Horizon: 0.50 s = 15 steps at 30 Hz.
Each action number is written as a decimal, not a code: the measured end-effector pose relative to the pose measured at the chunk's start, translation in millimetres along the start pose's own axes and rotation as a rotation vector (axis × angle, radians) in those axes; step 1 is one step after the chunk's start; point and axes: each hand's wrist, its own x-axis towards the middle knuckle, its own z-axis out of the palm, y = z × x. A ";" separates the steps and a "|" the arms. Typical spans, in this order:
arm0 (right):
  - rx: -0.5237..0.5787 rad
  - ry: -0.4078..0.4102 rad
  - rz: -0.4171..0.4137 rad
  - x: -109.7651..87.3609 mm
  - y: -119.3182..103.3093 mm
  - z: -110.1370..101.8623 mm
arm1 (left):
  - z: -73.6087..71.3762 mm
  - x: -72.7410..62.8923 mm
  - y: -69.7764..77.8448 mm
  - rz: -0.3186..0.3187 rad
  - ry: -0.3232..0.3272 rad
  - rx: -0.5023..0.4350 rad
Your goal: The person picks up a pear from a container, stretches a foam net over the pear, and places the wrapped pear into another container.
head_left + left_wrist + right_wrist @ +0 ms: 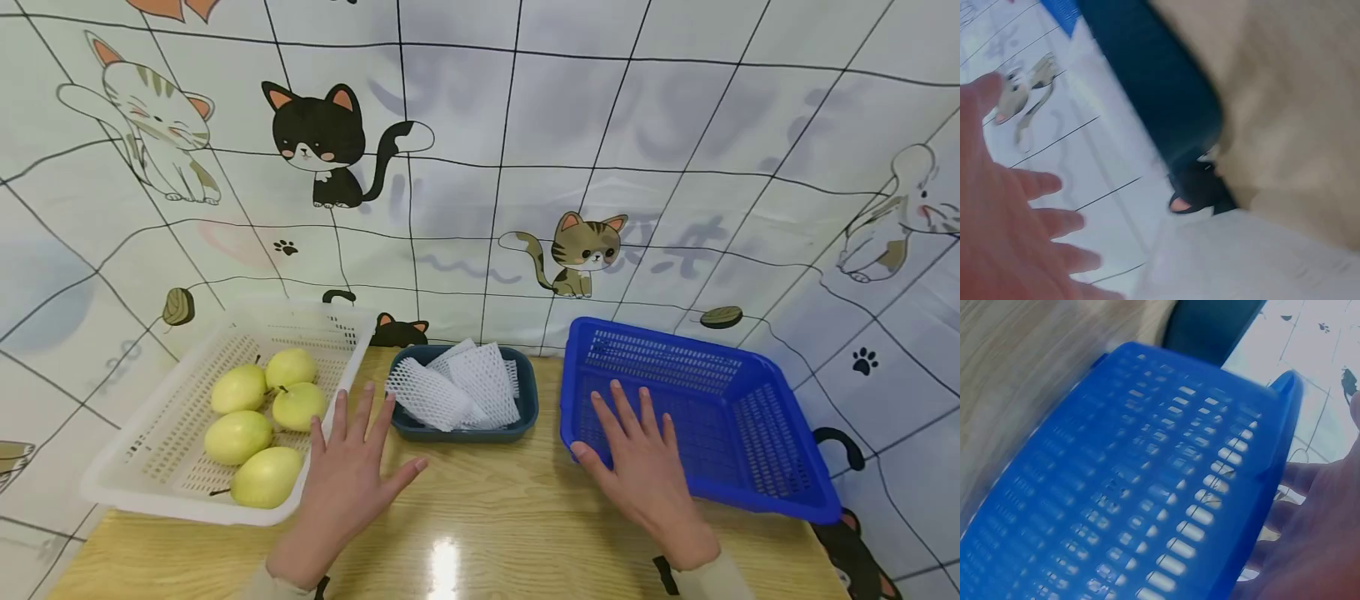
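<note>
My left hand (351,471) is spread with straight fingers beside the right edge of a white basket (172,505), holding nothing. Several yellow-green pears (238,437) lie in that basket. My right hand (645,467), also spread and holding nothing, overlaps the near left corner of a blue basket (750,450) in the head view. A small dark teal tray (465,436) stands between the two baskets with white foam net sleeves (450,392) piled in it. In the right wrist view the fingers (1297,478) show just beyond the blue basket's rim.
Everything stands on a light wooden table (480,500). Behind it and at both sides hangs a white sheet (465,192) with a grid and printed cats. The baskets and tray sit near this sheet at the table's back.
</note>
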 end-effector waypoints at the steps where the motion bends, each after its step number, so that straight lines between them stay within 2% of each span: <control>1: 0.001 0.004 -0.008 0.8 -1.8 0.2 | -6.1 -0.6 0.6 -0.005 -0.010 -0.007; 8: -0.001 0.023 -0.083 11.3 -18.5 -2.3 | -46.7 4.7 -1.8 0.013 -0.051 0.028; 15: 0.026 0.008 -0.129 21.7 -41.0 -1.9 | -73.7 14.6 -24.7 0.028 -0.038 0.054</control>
